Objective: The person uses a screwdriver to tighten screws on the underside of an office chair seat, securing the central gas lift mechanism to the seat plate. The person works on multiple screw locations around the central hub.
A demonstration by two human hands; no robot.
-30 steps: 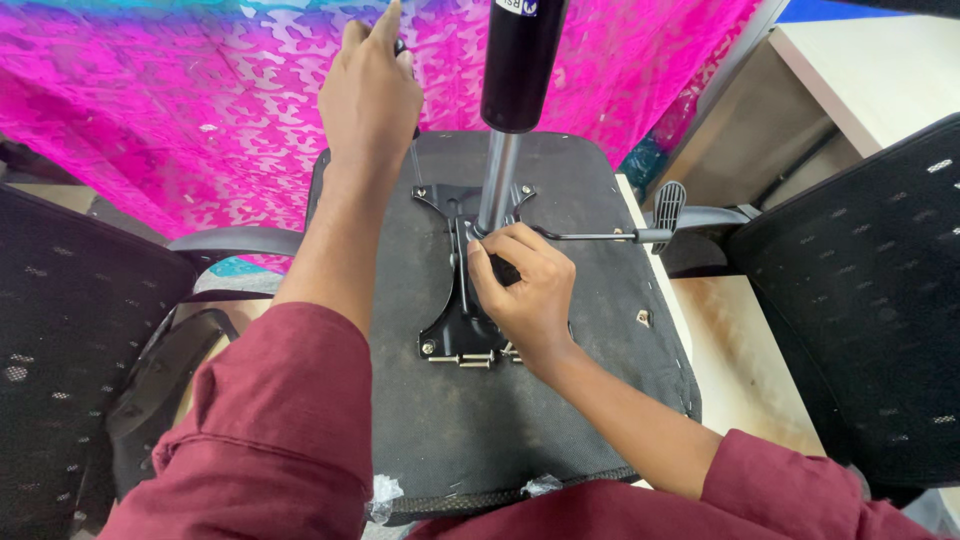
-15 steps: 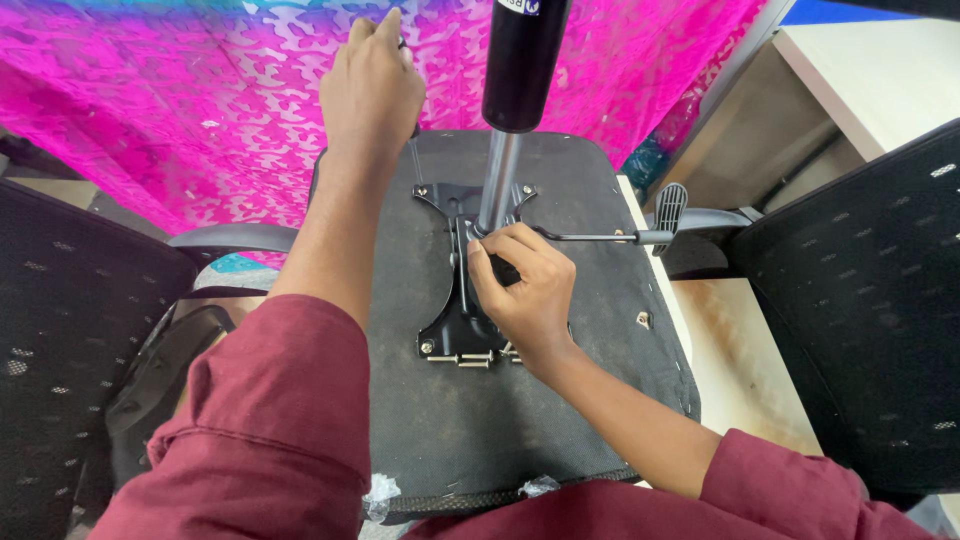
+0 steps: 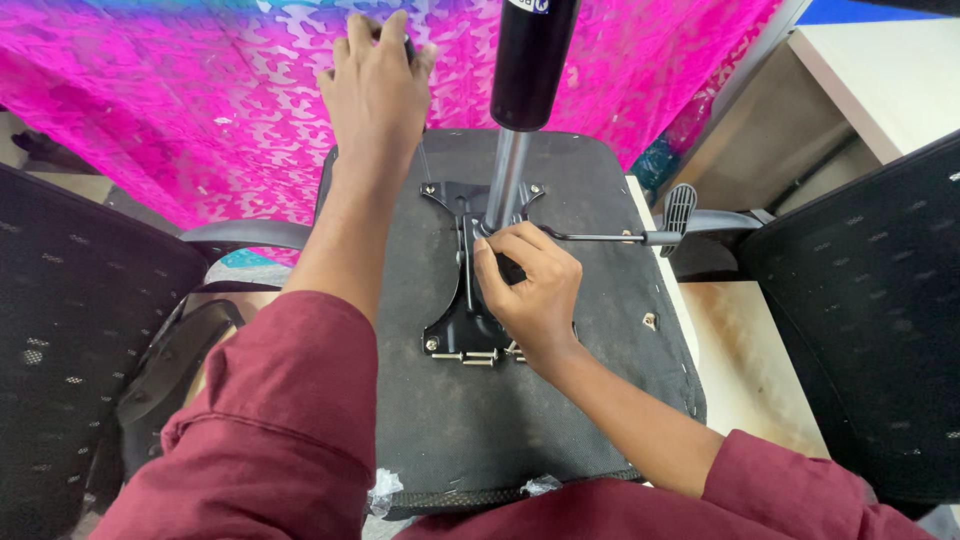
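Black fabric covers the underside of an upturned chair seat (image 3: 450,440), which fills the middle of the head view and lies with its near edge against the person's body. Bolted to the middle of that underside is a black metal mechanism plate (image 3: 462,318), with a silver gas-lift column (image 3: 505,180) rising from it toward the camera and ending in a black cylinder (image 3: 532,60) at the top of the frame.

The right hand (image 3: 528,290) rests on the plate just beside the foot of the column; its fingers (image 3: 490,262) are curled and pinched together against the plate, but what they grip is hidden, so I cannot tell whether they hold a small part. A few loose silver bolts (image 3: 470,356) lie at the near edge of the plate, just below that hand. A thin lever rod with a grey paddle handle (image 3: 678,210) runs from the column to the right.

The left hand (image 3: 375,85) reaches to the far edge of the seat, fingers spread and bent over it, pressing there. Both arms wear maroon sleeves (image 3: 280,420). Behind the seat hangs a bright pink patterned cloth (image 3: 150,100). Black mesh chair backs (image 3: 860,320) stand on either side, and a pale tabletop (image 3: 880,70) shows at the upper right.
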